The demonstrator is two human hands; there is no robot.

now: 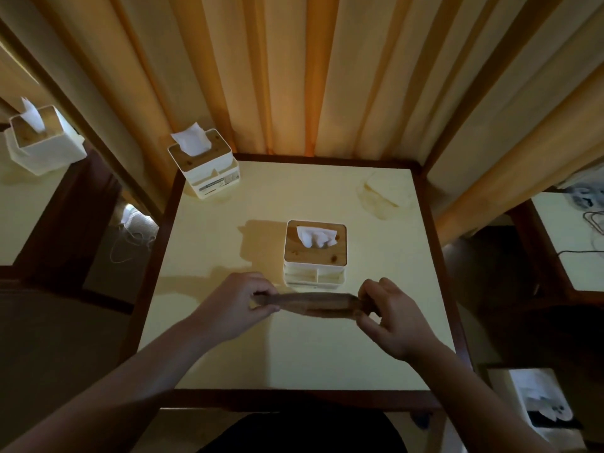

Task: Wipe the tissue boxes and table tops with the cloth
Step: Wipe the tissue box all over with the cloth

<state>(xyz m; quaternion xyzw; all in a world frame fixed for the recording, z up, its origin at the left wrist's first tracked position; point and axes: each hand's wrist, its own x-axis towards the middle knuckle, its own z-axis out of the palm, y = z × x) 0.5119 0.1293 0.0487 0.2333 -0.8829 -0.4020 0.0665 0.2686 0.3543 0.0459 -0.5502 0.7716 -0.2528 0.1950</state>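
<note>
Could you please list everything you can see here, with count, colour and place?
tissue boxes: three, white with wooden lids; one mid-table, one at the far left corner, one on the left neighbouring table
cloth: one, brown, stretched between both hands above the table
table: one, pale yellow top with dark brown rim, centre
side tables: two, pale tops, left and right
curtain: one, orange and cream, behind
cables: dark, on the right table
left hand: grip on the cloth's left end
right hand: grip on the cloth's right end
</note>
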